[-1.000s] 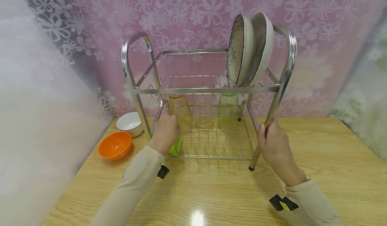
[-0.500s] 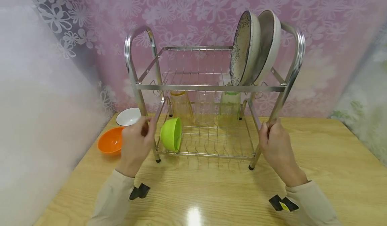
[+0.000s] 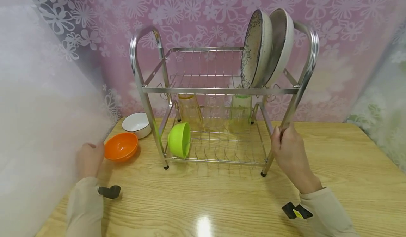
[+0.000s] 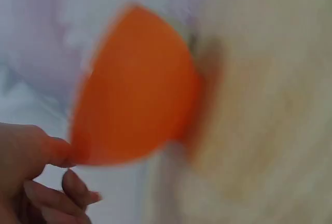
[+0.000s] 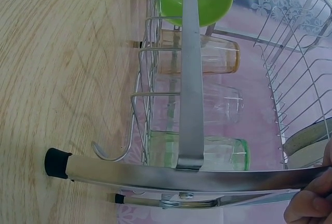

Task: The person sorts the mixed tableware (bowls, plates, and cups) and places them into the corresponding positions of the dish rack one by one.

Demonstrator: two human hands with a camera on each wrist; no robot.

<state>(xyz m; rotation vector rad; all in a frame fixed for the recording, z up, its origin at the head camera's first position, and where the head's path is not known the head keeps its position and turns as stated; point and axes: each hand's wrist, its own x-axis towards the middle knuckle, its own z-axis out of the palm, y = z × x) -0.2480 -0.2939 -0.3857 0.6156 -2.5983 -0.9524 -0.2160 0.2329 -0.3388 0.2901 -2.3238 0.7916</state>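
At the left of the head view, my left hand point(image 3: 90, 160) is right at the left rim of an orange bowl point(image 3: 121, 147) standing on the table. The left wrist view shows my thumb point(image 4: 61, 151) at the rim of the blurred orange bowl point(image 4: 137, 92), the other fingers loosely bent below it. My right hand point(image 3: 291, 156) grips the front right leg of a two-tier metal dish rack point(image 3: 219, 91). A light green bowl point(image 3: 179, 140) stands on edge in the rack's lower left, with its opening turned to the right.
Behind the orange bowl is a white bowl point(image 3: 137, 124). On the lower tier stand a yellow-tinted glass point(image 3: 190, 111), a clear glass point(image 3: 214, 113) and a green-tinted glass point(image 3: 241, 110). Two large patterned dishes point(image 3: 264, 50) lean upright at the upper right. A pale curtain point(image 3: 47, 106) hangs at left.
My left hand has moved from the green bowl in the rack out left to the orange bowl, leaving the green bowl standing there. My right hand keeps its grip on the rack leg.
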